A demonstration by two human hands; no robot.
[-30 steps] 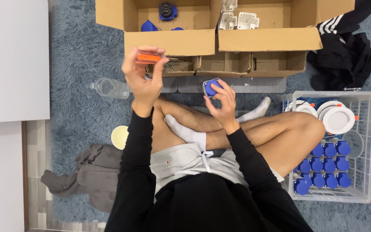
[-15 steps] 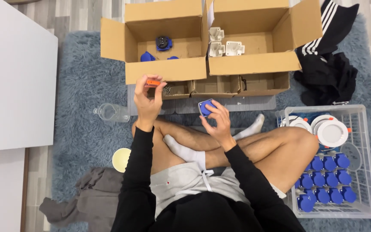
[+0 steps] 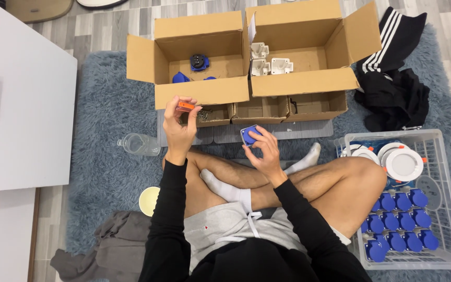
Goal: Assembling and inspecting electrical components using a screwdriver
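In the head view, a person sits cross-legged on a grey-blue shag rug (image 3: 105, 109), seen from above. The left hand (image 3: 179, 127) is raised in front of the boxes, fingers closed around an orange-handled tool (image 3: 186, 106), apparently a small screwdriver; its tip is too small to make out. The right hand (image 3: 263, 150) is lower, above the crossed shins, its fingers wrapped around a blue plastic socket part (image 3: 247, 135) with the thumb lying across its face.

Just beyond the hands stand two open cardboard boxes side by side. The left box (image 3: 200, 93) holds a few blue parts (image 3: 199, 62) on its floor; the right box (image 3: 309, 81) holds white plastic housings (image 3: 270, 65). In front of them, touching, sit three smaller open cartons (image 3: 262, 109) in a row; the left hand's tool hovers over the leftmost one.

To the person's right, a white wire basket (image 3: 444, 156) rests on the rug, with rows of blue caps (image 3: 398, 219) in its near half and round white fittings (image 3: 403, 163) in its far half. A black garment with white stripes (image 3: 392, 83) lies beyond the basket. To the left, a clear plastic bottle (image 3: 138, 144) lies on its side, a pale cup (image 3: 149, 200) stands near the left knee, a grey cloth (image 3: 100, 250) is bunched beside it, and a white cabinet door (image 3: 22, 115) with a dark handle borders the rug.
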